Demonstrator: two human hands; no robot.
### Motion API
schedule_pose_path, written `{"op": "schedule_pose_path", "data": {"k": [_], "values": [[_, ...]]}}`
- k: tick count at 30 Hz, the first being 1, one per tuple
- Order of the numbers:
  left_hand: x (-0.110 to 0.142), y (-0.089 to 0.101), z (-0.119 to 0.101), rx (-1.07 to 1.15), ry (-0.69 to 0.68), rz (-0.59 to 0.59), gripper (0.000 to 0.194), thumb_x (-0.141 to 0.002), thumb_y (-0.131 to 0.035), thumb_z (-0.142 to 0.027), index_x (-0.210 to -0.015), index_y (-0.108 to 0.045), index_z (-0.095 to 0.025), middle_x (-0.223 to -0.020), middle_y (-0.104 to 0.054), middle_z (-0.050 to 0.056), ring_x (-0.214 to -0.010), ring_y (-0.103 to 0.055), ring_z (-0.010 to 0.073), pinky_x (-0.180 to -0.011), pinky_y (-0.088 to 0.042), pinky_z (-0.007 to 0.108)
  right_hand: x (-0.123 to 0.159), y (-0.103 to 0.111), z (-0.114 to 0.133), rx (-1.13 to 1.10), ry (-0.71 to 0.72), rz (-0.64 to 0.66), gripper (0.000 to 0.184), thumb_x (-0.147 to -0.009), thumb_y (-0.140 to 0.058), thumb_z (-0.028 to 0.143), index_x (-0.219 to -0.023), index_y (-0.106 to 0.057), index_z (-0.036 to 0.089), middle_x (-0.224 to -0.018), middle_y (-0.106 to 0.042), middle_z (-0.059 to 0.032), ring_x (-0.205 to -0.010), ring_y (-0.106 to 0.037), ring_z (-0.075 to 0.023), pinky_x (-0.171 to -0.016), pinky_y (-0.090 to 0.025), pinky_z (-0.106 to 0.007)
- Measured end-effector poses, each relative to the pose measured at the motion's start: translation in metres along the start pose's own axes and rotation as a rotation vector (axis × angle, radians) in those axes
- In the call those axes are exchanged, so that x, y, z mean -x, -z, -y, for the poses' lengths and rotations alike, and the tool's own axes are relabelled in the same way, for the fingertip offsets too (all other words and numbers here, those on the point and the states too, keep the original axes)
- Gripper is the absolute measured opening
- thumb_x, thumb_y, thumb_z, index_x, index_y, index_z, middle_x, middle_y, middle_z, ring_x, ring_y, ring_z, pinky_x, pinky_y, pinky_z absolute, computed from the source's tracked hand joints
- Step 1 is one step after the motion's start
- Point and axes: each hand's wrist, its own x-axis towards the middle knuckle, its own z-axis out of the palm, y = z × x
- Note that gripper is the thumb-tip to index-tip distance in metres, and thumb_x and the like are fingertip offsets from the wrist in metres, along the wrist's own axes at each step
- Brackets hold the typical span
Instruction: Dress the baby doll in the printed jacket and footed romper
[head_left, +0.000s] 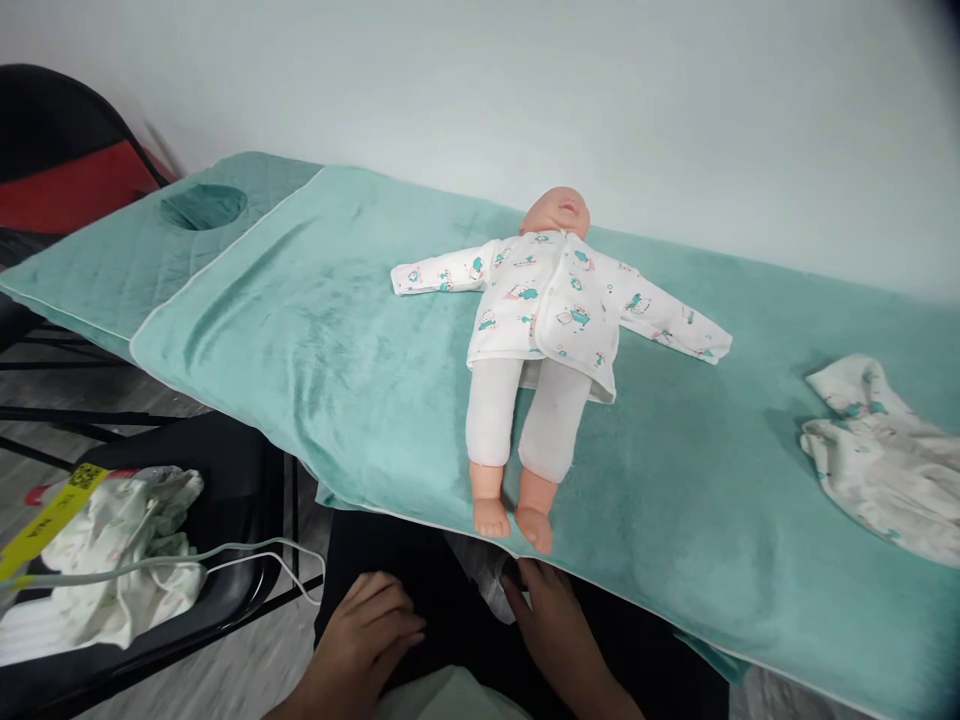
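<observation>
Grip, left hand: the left hand [556, 630] is placed at the lower centre, fingertips at the cover's near edge, thumb apart from the index finger; whether anything is pinched cannot be told.
Grip, right hand: the right hand [369, 632] is held over dark trousers [420, 560], lower left of centre, fingers loosely bent; its palm side is hidden, so contents cannot be told.
Doll: the doll [546, 340] is laid face up at upper centre, arms spread, feet near the cover's near edge.
Clothing: a printed jacket [551, 295] and white leggings [491, 415] are fitted.
Support: a green cover [360, 350] is spread beneath.
Loose garment: a printed garment [892, 460] is crumpled at the right edge.
Chair: at lower left, crumpled cloth [142, 540] is carried on a black chair [236, 490].
</observation>
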Motion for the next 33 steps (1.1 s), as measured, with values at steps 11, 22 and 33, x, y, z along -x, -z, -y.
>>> {"op": "schedule_pose_path", "data": {"k": [11, 22, 33], "values": [[-0.001, 0.063, 0.030, -0.002, 0.697, -0.437, 0.039, -0.086, -0.056, -0.054, -0.084, -0.076, -0.021, -0.082, -0.073, 0.004, -0.077, -0.068, 0.0211, -0.076, -0.056, 0.032, -0.008, 0.008, 0.035, -0.146, 0.014, 0.166, 0.041, -0.098, -0.041, 0.042, -0.131, -0.061, 0.028, -0.131, -0.065, -0.0067, -0.123, -0.057, -0.0270, -0.108, -0.040, -0.044], [0.026, 0.023, 0.049, 0.227, 1.007, -0.541, 0.054, -0.083, -0.050, -0.062, -0.111, -0.067, -0.019, -0.118, -0.069, 0.010, -0.112, -0.064, 0.0305, -0.098, -0.051, 0.045, -0.059, -0.049, 0.116, -0.059, 0.819, 0.245, 0.061, -0.099, -0.045, 0.041, -0.154, -0.026, 0.021, -0.161, -0.027, -0.0019, -0.150, -0.017, -0.0197, -0.123, -0.014, -0.042], [0.043, 0.004, 0.051, 0.487, 1.033, -0.552, 0.053, -0.083, -0.057, -0.058, -0.119, -0.068, -0.021, -0.131, -0.065, 0.008, -0.128, -0.055, 0.0307, -0.114, -0.037, 0.048, -0.082, -0.054, 0.124, 0.096, 0.842, 0.013, 0.040, -0.098, -0.046, 0.034, -0.133, -0.052, 0.018, -0.138, -0.058, -0.0069, -0.138, -0.040, -0.0206, -0.120, -0.024, -0.040]]}}
